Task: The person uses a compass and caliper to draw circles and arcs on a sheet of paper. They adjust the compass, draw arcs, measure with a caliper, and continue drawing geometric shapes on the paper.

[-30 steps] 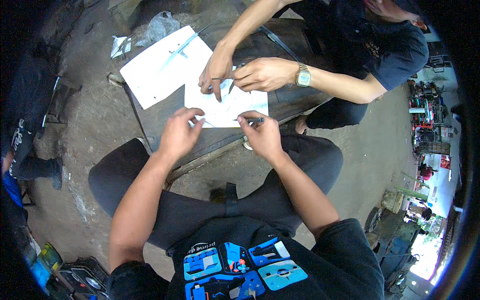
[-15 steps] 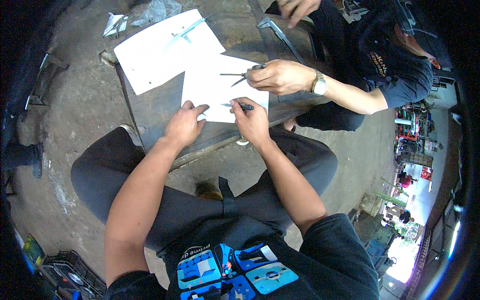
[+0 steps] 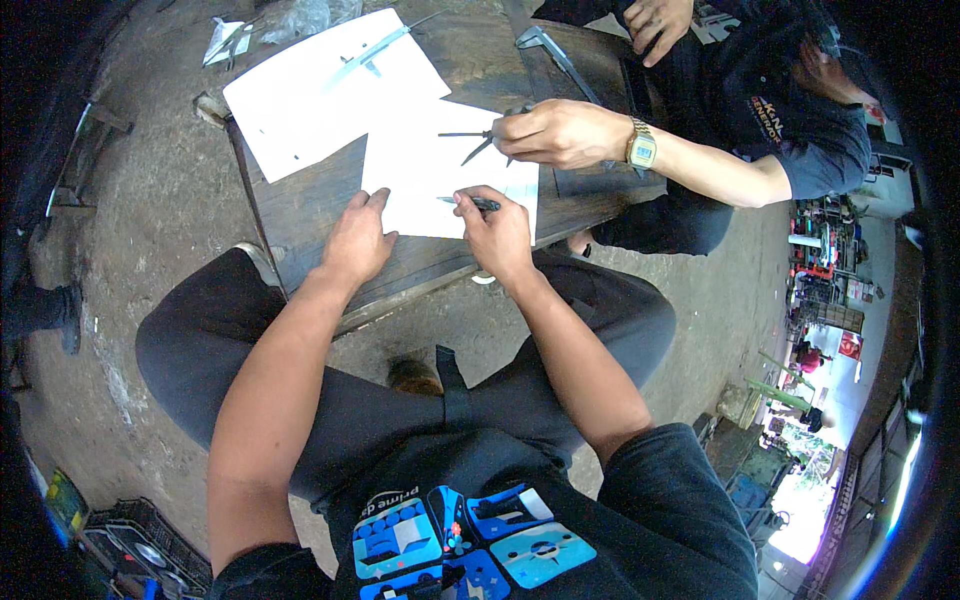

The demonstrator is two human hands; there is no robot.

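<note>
We list one dark wooden table (image 3: 310, 205); by its near edge, a white sheet (image 3: 410, 165), our left hand (image 3: 362, 240) at its near left corner, fingers loosely extended, holding nothing; over it, our right hand (image 3: 497, 232), closed round a dark pen (image 3: 486, 204); toward the table's left edge, a larger sheet (image 3: 290, 110) bearing a caliper (image 3: 386, 44); about us, concrete floor (image 3: 180, 250); a black crate (image 3: 185, 530).

Wears black T-shirt (image 3: 610, 530), short sleeves (image 3: 680, 500); chest print (image 3: 545, 565) shows rounded blue and cyan panels, small red-orange details, pale lettering above. Dark grey-black trousers (image 3: 215, 350). Flat black strap (image 3: 452, 378) at waist. Left hand (image 3: 358, 238), right hand (image 3: 500, 240), forearms (image 3: 285, 385) are bare.
</note>
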